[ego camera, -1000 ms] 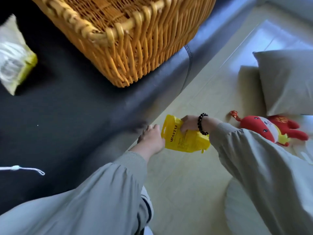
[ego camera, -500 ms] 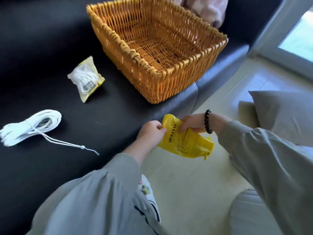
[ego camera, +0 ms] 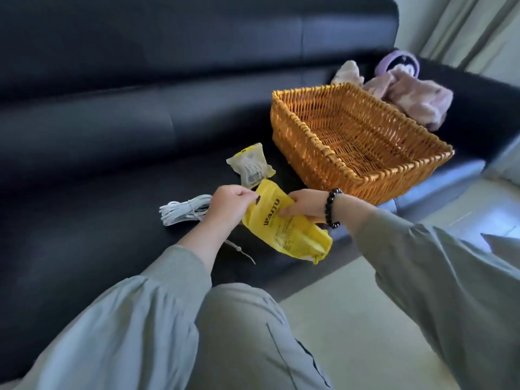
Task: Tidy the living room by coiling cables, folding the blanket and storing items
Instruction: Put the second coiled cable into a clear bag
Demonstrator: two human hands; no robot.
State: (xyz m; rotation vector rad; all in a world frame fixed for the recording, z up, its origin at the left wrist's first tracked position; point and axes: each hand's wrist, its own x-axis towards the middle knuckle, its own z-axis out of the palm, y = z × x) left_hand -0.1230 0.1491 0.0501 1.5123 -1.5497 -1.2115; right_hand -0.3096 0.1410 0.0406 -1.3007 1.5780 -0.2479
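Both my hands hold a yellow pouch (ego camera: pixel 284 229) printed "WAITU" above the front edge of the dark sofa. My left hand (ego camera: pixel 229 205) pinches its top corner. My right hand (ego camera: pixel 305 205), with a black bead bracelet at the wrist, grips its upper right edge. A coiled white cable (ego camera: pixel 183 211) lies on the seat, partly hidden behind my left hand. A small clear-and-yellow packet (ego camera: pixel 250 166) with a white cable inside lies just beyond the pouch. An empty wicker basket (ego camera: pixel 365 175) stands on the seat to the right.
A purple plush toy (ego camera: pixel 405 94) lies behind the basket on the black sofa (ego camera: pixel 112 136). Pale floor (ego camera: pixel 351 319) runs along the sofa front. A grey cushion corner (ego camera: pixel 503 246) shows at the right edge, curtains (ego camera: pixel 464 29) at the upper right. My grey-trousered knee (ego camera: pixel 242 333) fills the foreground.
The yellow pouch has risen from the floor to seat height in both hands. My head lifted, so the basket, cable and sofa back came into fuller view.
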